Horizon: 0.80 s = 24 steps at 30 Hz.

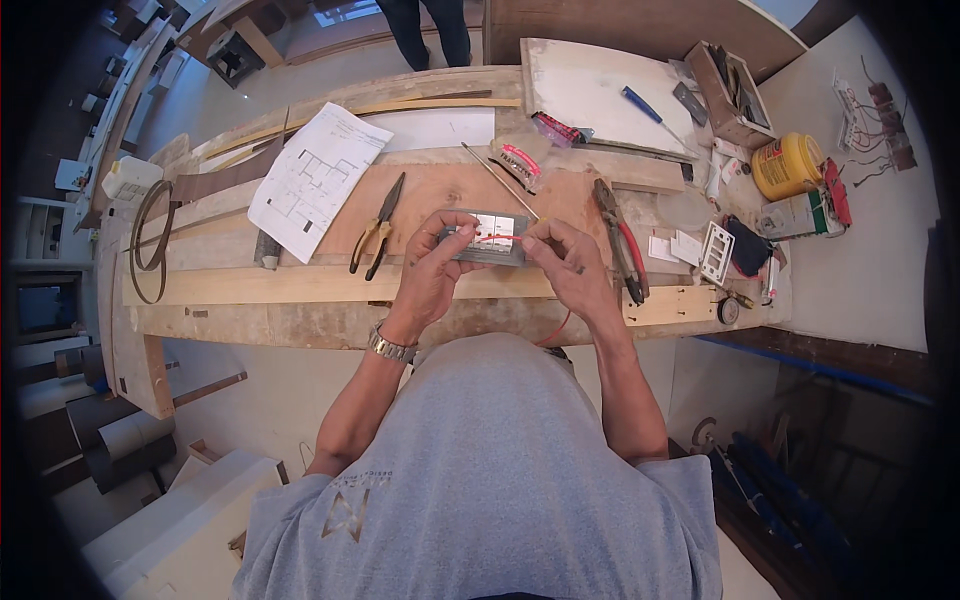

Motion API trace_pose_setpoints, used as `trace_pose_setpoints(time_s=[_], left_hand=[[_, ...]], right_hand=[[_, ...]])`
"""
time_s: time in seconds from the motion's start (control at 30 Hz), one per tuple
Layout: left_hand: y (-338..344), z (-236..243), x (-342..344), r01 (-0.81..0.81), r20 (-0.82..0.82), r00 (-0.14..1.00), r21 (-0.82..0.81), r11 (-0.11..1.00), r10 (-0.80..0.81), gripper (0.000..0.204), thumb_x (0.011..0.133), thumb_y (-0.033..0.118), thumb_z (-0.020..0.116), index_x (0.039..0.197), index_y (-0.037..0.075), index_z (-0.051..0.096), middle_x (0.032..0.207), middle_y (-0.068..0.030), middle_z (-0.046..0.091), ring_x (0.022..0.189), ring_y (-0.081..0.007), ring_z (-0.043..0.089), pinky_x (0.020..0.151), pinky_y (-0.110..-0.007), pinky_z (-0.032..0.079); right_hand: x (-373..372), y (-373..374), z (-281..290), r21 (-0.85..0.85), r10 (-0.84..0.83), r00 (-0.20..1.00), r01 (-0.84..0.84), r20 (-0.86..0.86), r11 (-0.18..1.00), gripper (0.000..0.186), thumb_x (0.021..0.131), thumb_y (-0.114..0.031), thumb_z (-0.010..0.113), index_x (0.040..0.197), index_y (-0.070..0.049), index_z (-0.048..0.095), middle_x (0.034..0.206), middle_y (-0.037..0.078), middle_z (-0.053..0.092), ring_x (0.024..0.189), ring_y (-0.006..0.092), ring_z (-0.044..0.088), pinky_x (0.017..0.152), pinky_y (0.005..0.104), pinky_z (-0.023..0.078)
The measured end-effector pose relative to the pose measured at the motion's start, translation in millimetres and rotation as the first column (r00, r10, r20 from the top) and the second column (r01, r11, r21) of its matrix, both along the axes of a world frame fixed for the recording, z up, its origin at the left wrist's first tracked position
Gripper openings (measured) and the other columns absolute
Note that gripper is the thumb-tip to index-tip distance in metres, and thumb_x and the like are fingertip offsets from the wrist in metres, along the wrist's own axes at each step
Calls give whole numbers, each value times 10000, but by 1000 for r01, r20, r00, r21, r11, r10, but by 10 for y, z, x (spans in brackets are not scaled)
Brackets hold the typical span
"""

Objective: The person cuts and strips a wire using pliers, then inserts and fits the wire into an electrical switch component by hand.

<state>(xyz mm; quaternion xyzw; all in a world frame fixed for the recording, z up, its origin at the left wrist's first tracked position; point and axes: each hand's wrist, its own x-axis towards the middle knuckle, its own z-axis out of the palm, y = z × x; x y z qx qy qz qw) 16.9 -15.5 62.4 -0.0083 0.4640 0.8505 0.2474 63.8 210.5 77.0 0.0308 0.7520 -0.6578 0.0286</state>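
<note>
My left hand [436, 262] grips the left end of a grey switch plate [483, 254] with white modules in it, held just over the bench's near edge. My right hand [568, 262] is closed at the plate's right end, pinching a red wire [502, 238] that runs across the modules. A red length also hangs below my right hand toward my shirt. Left of my hands lie long-nose pliers [380, 228] with yellow-and-black handles. To the right rest red-handled pliers [624, 240]. Behind the plate, a thin rod [497, 178] lies slantwise beside a small clear packet [518, 160] with red print.
Printed floor-plan sheet [318, 180] lies at left, near a looped dark band [150, 245]. A white board [590, 90] carries a blue-handled screwdriver [642, 104]. Farther right are a wooden box [725, 95], a yellow tub [787, 167] and a white frame [716, 254]. Another person's legs [428, 30] show beyond.
</note>
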Motion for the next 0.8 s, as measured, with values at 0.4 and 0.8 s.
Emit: trace_pose_setpoints(time_s=[0.4, 0.8], left_hand=[[60, -44, 15, -29, -194, 981, -89, 996, 11, 286, 984, -23, 688, 1256, 35, 624, 1232, -102, 694, 1106, -193, 718, 940, -371, 626], [102, -156, 10, -168, -300, 951, -304, 938, 73, 114, 988, 86, 786, 1068, 50, 713, 1059, 9, 681, 953, -64, 610, 813, -245, 512]], right_hand=[[16, -118, -86, -44, -103, 994, 104, 34, 994, 212, 1054, -230, 709, 1034, -20, 721, 777, -59, 572, 677, 34, 457, 582, 246, 341], [30, -146, -110, -74, -87, 991, 95, 103, 993, 222, 1053, -210, 708, 1037, 11, 719, 792, -20, 619, 704, 60, 545, 602, 263, 441]])
